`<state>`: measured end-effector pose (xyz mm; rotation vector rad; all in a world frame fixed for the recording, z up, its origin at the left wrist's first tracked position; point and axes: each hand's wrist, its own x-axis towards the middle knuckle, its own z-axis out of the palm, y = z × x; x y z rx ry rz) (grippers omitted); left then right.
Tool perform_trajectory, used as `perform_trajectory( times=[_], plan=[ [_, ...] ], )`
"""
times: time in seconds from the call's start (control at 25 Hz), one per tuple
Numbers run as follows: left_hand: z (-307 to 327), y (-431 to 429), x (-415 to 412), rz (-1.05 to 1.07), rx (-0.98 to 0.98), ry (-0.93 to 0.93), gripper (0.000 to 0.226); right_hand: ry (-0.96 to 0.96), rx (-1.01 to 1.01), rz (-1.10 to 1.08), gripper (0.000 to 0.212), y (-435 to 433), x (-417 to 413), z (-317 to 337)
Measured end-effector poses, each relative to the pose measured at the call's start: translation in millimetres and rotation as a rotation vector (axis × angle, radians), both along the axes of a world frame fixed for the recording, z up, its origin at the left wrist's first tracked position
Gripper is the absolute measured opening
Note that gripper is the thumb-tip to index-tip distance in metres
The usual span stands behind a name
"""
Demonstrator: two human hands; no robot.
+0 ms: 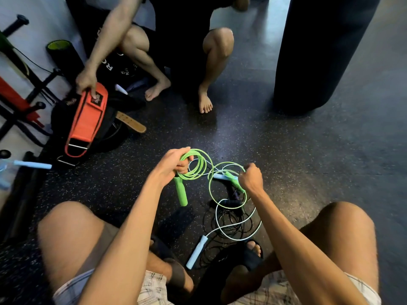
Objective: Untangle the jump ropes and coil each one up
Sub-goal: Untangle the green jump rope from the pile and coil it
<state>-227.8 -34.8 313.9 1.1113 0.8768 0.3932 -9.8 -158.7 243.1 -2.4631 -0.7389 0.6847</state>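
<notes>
My left hand (174, 165) is closed around several coils of a green jump rope (199, 166), and one green handle (181, 192) hangs below the fist. My right hand (251, 178) grips a loose loop of the same green rope beside its second green handle (234, 182). A pale blue rope (222, 225) threads through the green loops; one blue handle (197, 252) lies on the floor between my feet and another (221, 177) sits near my right hand. A thin black rope (231, 219) lies in a tangled heap under them.
Another person squats across from me, one hand on an orange weight belt (84, 119) on a dark bag. A brown leather strap (131, 122) lies beside it. A black punching bag (319, 51) stands at the right. A rack (19, 89) and a blue handle (33, 165) are at the left.
</notes>
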Motion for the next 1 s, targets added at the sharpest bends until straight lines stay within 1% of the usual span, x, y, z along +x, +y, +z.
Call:
perform_trajectory(
  times=[0.08,0.12,0.2,0.28,0.44,0.48,0.56,0.68,0.76,0.88,1.0],
  plan=[
    [3,-2,3,-0.043,-0.001,-0.023,0.038,0.004,0.209,0.127,0.047,6,-13,8],
    [4,-3,6,-0.064,-0.008,-0.035,0.038,0.038,0.32,0.191,0.05,10,-20,14],
    [6,-4,10,-0.102,-0.048,-0.069,0.039,0.147,0.45,0.296,0.047,21,-30,24],
    [7,-4,14,-0.129,-0.12,-0.131,0.039,0.242,0.466,0.349,0.039,27,-37,26],
    [12,-3,12,-0.075,-0.299,-0.294,0.035,0.352,0.362,0.375,0.031,23,-47,15],
    [14,-2,12,-0.047,-0.314,-0.328,0.033,0.387,0.326,0.386,0.029,19,-49,13],
    [15,-2,13,0.021,-0.294,-0.338,0.03,0.419,0.266,0.422,0.024,14,-52,9],
    [11,-1,17,0.192,-0.184,-0.343,0.026,0.501,0.203,0.45,0.017,8,-53,8],
    [4,4,21,0.324,-0.061,-0.319,0.025,0.564,0.176,0.466,0.016,3,-51,6],
    [-7,12,21,0.449,0.22,-0.125,0.021,0.629,0.184,0.482,0.013,-4,-48,9],
    [-16,9,22,0.423,0.488,0.115,0.016,0.539,0.217,0.591,0.007,-1,-46,27]
  ],
)
